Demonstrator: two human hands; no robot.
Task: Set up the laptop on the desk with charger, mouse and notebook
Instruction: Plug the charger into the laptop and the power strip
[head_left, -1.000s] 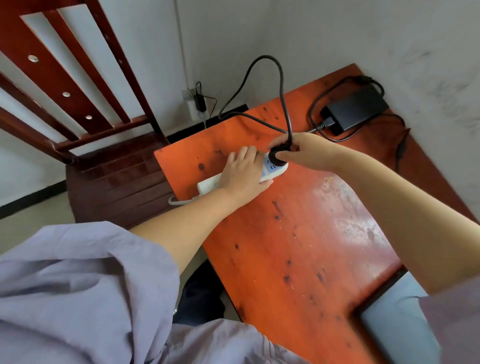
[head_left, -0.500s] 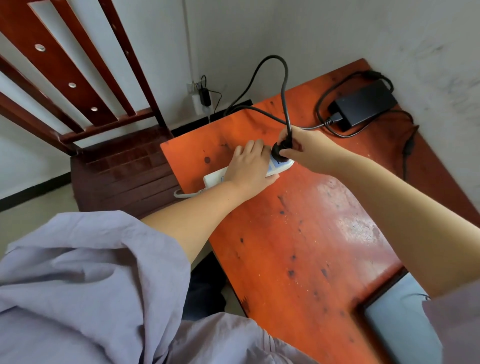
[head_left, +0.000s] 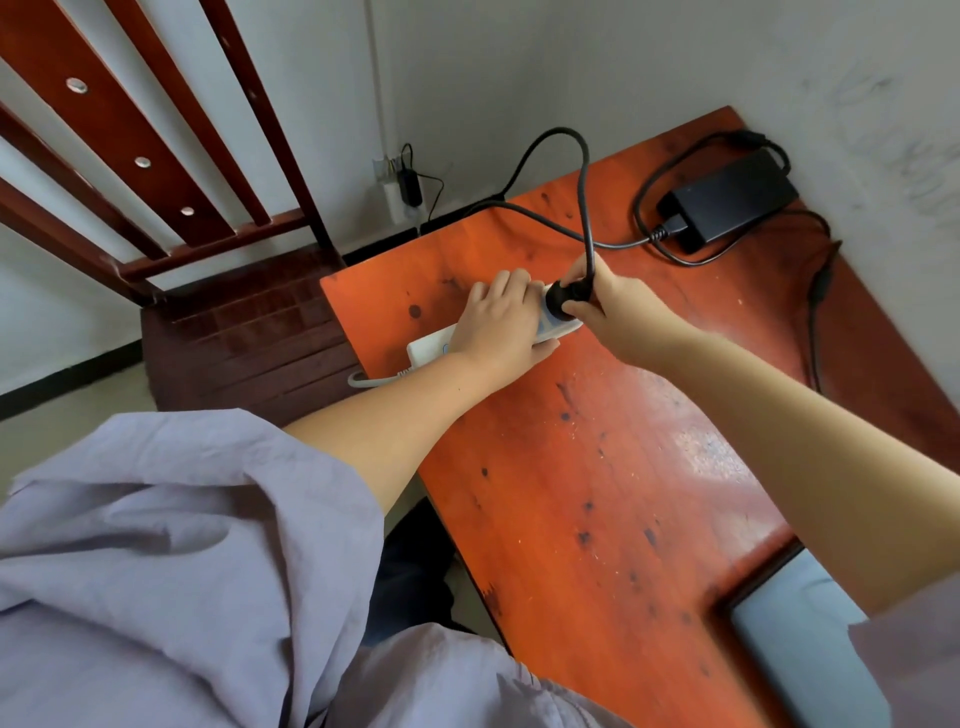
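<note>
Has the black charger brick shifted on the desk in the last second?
No. The charger brick stays by the desk's far corner, near the wall.

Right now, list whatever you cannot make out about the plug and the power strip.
- Head view: whether the black plug is fully seated; the right hand pinches it and covers its base.
- Head view: the sockets of the white power strip; the left hand lies over its middle.
- Head view: where the strip's white cord runs; it drops past the desk edge.
- Head view: the wall outlet, too small to read.
</note>
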